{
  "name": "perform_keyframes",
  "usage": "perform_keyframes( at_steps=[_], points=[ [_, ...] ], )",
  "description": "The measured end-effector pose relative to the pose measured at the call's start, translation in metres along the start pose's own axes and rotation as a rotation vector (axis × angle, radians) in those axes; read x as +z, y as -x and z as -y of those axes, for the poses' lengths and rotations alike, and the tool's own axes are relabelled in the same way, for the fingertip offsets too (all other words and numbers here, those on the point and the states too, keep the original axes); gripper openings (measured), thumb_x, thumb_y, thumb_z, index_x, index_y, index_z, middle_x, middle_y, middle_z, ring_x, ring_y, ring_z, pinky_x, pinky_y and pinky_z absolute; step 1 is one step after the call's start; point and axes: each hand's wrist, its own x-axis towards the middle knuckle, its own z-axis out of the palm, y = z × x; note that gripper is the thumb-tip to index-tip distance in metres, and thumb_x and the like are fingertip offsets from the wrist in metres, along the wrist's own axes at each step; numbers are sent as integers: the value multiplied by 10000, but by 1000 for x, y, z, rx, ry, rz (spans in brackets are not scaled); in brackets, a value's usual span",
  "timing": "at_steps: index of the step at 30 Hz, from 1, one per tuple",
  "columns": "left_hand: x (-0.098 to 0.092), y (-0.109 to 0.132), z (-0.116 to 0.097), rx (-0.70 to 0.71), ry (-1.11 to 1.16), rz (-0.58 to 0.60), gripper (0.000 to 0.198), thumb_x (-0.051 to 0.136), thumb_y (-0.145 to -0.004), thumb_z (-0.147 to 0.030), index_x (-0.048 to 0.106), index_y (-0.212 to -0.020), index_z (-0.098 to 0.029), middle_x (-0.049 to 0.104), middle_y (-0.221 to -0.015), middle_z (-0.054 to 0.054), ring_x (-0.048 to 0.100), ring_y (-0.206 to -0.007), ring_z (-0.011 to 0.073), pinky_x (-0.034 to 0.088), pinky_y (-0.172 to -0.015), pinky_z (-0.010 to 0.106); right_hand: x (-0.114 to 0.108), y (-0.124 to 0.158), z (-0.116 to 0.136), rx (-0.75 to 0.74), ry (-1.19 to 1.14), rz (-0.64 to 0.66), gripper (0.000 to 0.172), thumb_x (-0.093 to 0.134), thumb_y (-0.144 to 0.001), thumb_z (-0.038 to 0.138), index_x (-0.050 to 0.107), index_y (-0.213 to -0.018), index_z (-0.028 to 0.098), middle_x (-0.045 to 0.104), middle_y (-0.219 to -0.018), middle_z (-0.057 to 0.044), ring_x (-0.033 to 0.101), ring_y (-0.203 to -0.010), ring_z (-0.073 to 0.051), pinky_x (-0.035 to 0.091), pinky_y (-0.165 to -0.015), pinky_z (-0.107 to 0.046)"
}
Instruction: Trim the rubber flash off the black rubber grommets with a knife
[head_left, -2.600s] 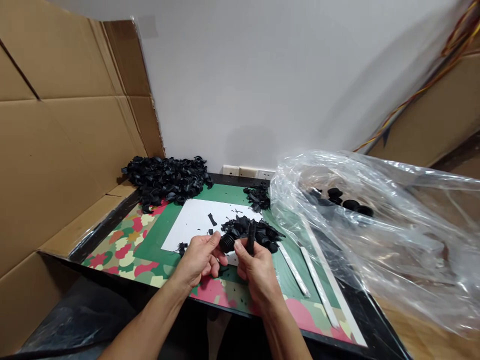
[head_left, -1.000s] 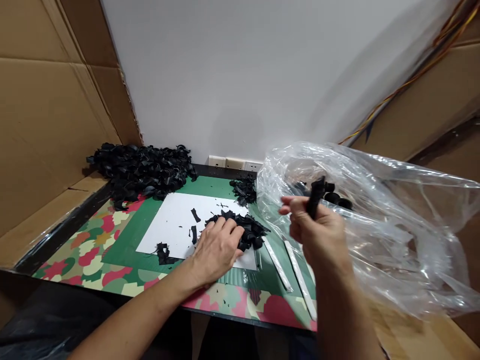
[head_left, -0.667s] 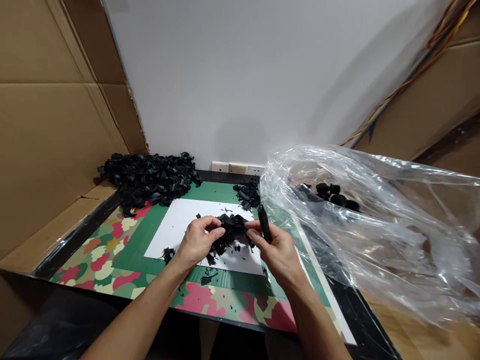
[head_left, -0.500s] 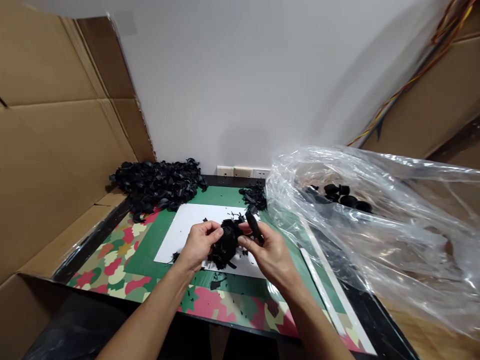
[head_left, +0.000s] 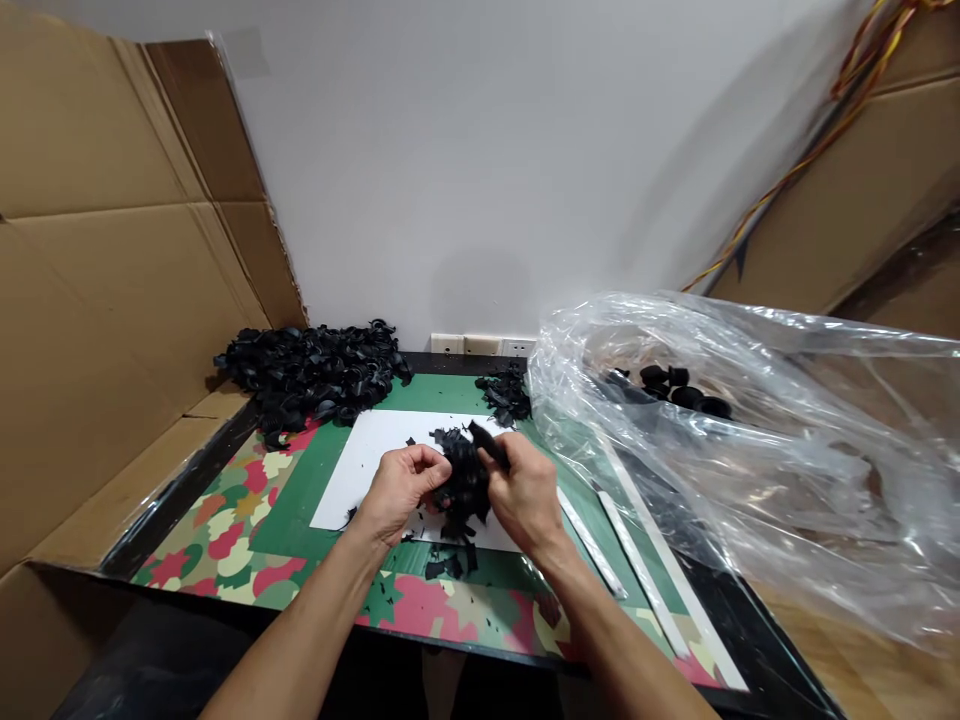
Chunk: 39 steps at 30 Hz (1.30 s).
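Observation:
My right hand [head_left: 527, 492] is closed around a dark, curved, rubber-like piece [head_left: 487, 444], whose upper end sticks out past the fingers. My left hand [head_left: 403, 492] is pinched at the near-left side of a clump of black rubber-like scraps [head_left: 459, 490]; what lies between its fingertips is too small to tell. The clump is over a white sheet [head_left: 352, 480]. Loose black shreds [head_left: 446, 566] are scattered just in front of the sheet, on a green mat [head_left: 292, 520].
A large heap of black curled trimmings [head_left: 322, 370] lies at the back left, a smaller pile [head_left: 504, 393] at the back centre. At right, a clear plastic bag [head_left: 570, 350] holds several black round parts [head_left: 686, 397]. White strips [head_left: 645, 570] lie on the mat. Cardboard [head_left: 112, 300] stands left.
My right hand has turned and moved slightly left, closing more fully around the dark piece. More shreds lie in front of the sheet. A second white strip now shows beside my right forearm.

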Motion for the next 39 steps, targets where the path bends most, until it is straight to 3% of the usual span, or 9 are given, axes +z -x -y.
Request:
perform_keyframes(
  at_steps=[3, 7, 8, 10, 12, 14, 22, 31, 39],
  points=[
    [-12, -7, 1, 52, -69, -144, 238, 790, -515, -284, 605, -579, -149, 520, -468, -37, 461, -407, 94, 324, -380, 199, -14, -12, -5, 17, 62, -47, 151, 457, -796, 323, 470, -676, 233, 516, -606, -15, 457, -556, -184, 334, -553, -300],
    [-17, -6, -6, 221, -119, -336, 206, 742, -581, -227, 654, -762, -185, 625, -684, -23, 534, -579, 104, 400, -503, 196, -21, -21, -6, 15, 119, -58, 158, 418, -827, 339, 456, -712, 237, 517, -627, -26, 458, -561, -193, 335, -558, -307],
    [-14, -4, -8, 283, -149, -329, 175, 728, -607, -242, 666, -760, -184, 638, -704, -13, 549, -604, 113, 417, -531, 206, -19, -20, -5, -3, 126, -40, 146, 420, -824, 329, 457, -717, 238, 521, -635, -28, 464, -567, -195, 336, -560, -308],
    [-4, 3, -10, 302, -196, -180, 138, 686, -671, -295, 687, -730, -169, 621, -621, -11, 529, -546, 117, 418, -525, 227, -12, -17, -2, -50, 124, 17, 125, 420, -820, 306, 460, -724, 237, 533, -652, -34, 475, -576, -196, 342, -562, -307],
    [7, 7, -8, 201, -170, -55, 192, 699, -650, -328, 693, -731, -154, 591, -554, -22, 492, -471, 107, 393, -476, 229, -4, -11, 1, -92, 95, 66, 124, 411, -822, 295, 459, -725, 235, 548, -674, -39, 484, -583, -192, 350, -555, -300],
    [15, 9, -4, 116, -120, -28, 223, 726, -608, -355, 668, -665, -148, 556, -503, -32, 455, -440, 96, 354, -439, 219, 2, -4, 3, -115, 37, 98, 140, 403, -830, 298, 460, -722, 230, 559, -691, -40, 496, -584, -185, 360, -543, -289],
    [20, 10, 5, 135, 12, -153, 332, 728, -574, -459, 590, -565, -157, 478, -455, -58, 364, -430, 71, 295, -426, 203, 13, 1, 6, 87, -211, 160, 153, 494, -769, 342, 541, -728, 202, 615, -680, -30, 563, -620, -187, 440, -575, -285],
    [12, -1, 18, 263, -34, -318, 210, 687, -626, -348, 603, -562, -166, 528, -519, -37, 434, -530, 108, 355, -505, 216, 33, -1, 22, 107, -35, 222, 94, 423, -772, 206, 401, -688, 243, 533, -588, -2, 486, -524, -176, 329, -500, -270],
    [10, -16, 11, 270, 113, -458, 241, 696, -628, -370, 579, -571, -167, 556, -522, -27, 468, -524, 118, 382, -501, 223, 61, -18, 45, 135, 137, 200, 34, 458, -851, 236, 445, -824, 221, 633, -735, -73, 595, -598, -228, 327, -529, -290]
  ],
)
